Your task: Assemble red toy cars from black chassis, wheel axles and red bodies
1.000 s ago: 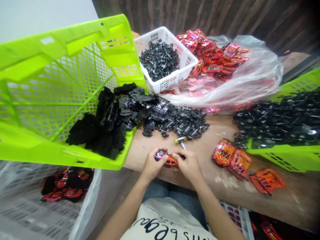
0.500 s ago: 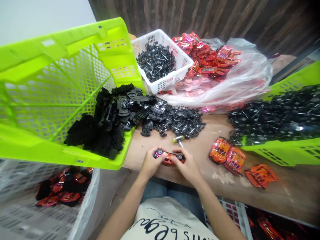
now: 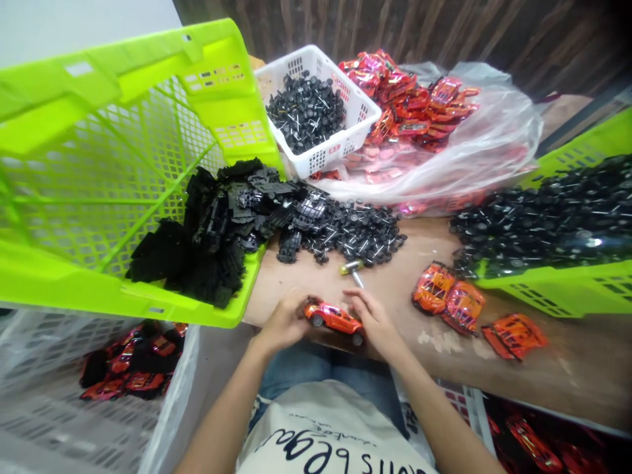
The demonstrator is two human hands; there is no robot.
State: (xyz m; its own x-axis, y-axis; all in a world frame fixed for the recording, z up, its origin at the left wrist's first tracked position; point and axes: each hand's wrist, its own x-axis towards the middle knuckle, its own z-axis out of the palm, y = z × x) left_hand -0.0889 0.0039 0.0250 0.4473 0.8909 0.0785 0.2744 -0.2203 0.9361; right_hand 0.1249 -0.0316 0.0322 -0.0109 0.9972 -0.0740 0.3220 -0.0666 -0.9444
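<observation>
An orange-red toy car (image 3: 336,317) with black wheels is held wheels-down over the table's front edge. My left hand (image 3: 285,322) is closed around its left end. My right hand (image 3: 374,319) lies beside the car's right end, fingers loosely stretched and apart; any contact there is slight. Just beyond my hands is a small hammer (image 3: 352,268) with a yellowish head end and a metal handle. Loose orange car bodies (image 3: 464,306) rest to the right of my right hand. Behind the hammer are heaped black wheels on metal axles (image 3: 360,230).
A tipped green crate (image 3: 148,309) spills black chassis parts (image 3: 212,263) on the left. A white basket (image 3: 340,141) of wheels and a plastic bag (image 3: 513,125) of red bodies stand behind. Right is another green crate (image 3: 557,286); lower left, a lined bin (image 3: 170,408) holds cars.
The toy car has turned from its side, wheels facing up, to wheels-down. My left hand has shifted left to the car's end, and my right hand's fingers have loosened.
</observation>
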